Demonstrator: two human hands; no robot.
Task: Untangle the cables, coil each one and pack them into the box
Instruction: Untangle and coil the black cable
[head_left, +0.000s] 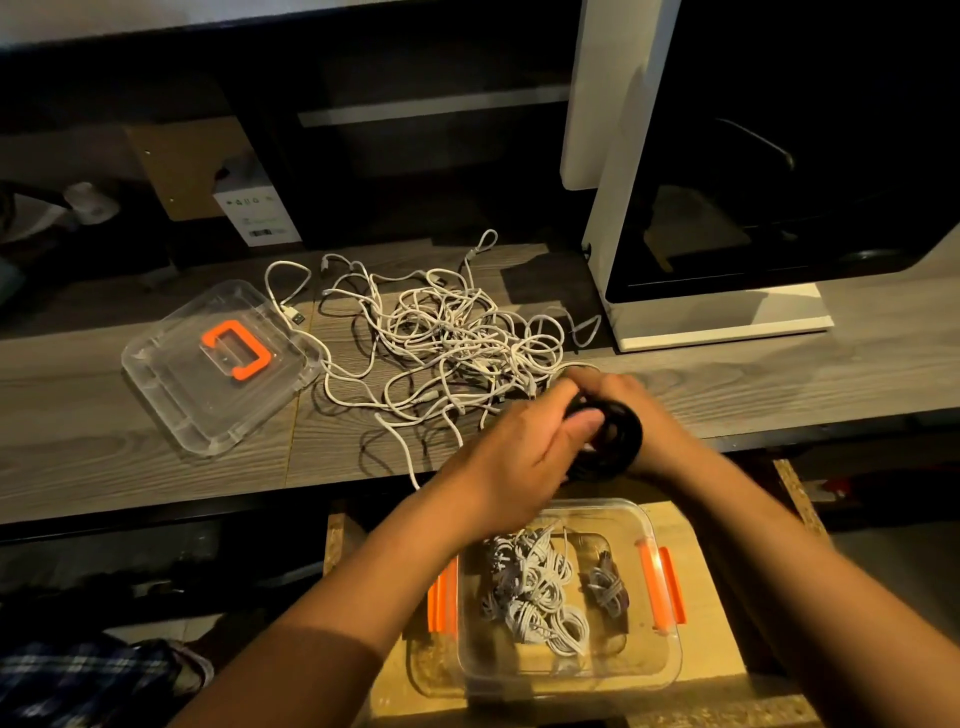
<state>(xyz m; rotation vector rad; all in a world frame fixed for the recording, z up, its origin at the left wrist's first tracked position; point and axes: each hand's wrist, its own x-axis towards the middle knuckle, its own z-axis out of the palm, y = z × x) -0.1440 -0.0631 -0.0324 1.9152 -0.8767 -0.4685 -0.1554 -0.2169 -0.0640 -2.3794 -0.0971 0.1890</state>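
Note:
Both hands hold a black cable coil (618, 436) over the desk's front edge. My left hand (524, 452) grips its left side, thumb across the loops. My right hand (634, 405) holds it from behind, mostly hidden by the coil. A tangle of white cables (452, 338) sprawls on the wooden desk just beyond the hands. Below the desk, a clear plastic box (670, 654) with orange latches sits on a wooden stool. It contains several coiled white cables (535, 592) and a small darker bundle (608, 587).
The box's clear lid (171, 395) with an orange handle lies on the desk at left. A white and black appliance (753, 171) stands at the back right. A small white carton (254, 208) sits at the back left. The wooden stool (711, 582) is under the desk edge.

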